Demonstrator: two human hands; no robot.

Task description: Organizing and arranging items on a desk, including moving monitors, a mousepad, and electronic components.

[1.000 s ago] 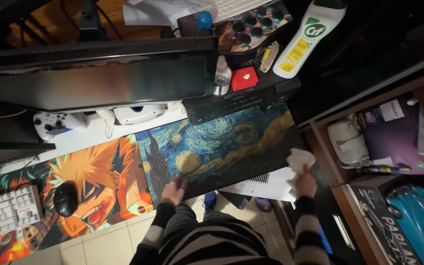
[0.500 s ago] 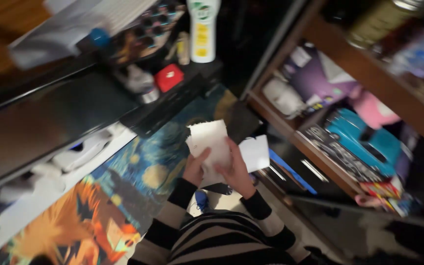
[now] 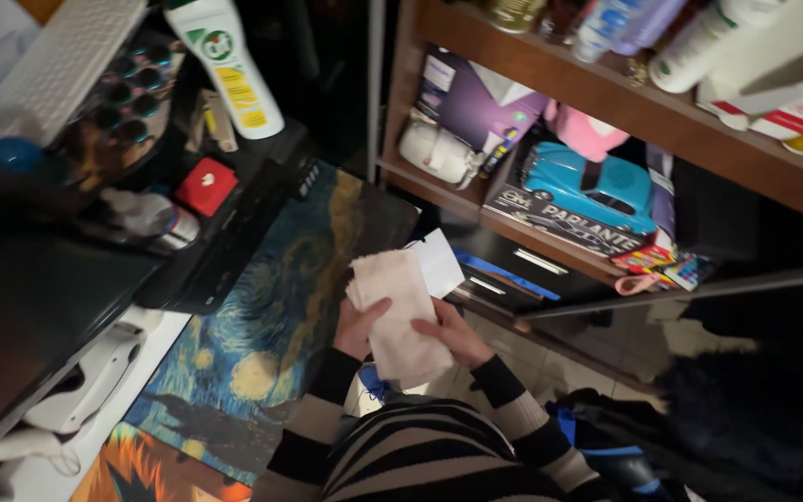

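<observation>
The pale cloth (image 3: 397,316) is held up in the air between both hands, just off the near right edge of the tabletop (image 3: 39,474), over the person's striped lap. It looks limp and only pinched at its edges, so it could well slip or fold over itself if either grip loosens, and drop to the tiled floor (image 3: 550,367) below. A wide swing to the far left might also knock the white squeeze bottle (image 3: 226,67) or the small clear bottle (image 3: 152,221) lying on its side on the black shelf there; both look easy to tip or roll.

The left hand (image 3: 357,327) is curled closed on the cloth's left edge, thumb lying across the front of it. The right hand (image 3: 457,336) is partly closed too, fingers spread flat along the cloth's right side with the thumb pressing on the front. Behind the cloth a white sheet (image 3: 440,262) sticks out to the right; whether a hand grips it I cannot tell. The painted swirl desk mat (image 3: 276,307) lies just left of the hands
</observation>
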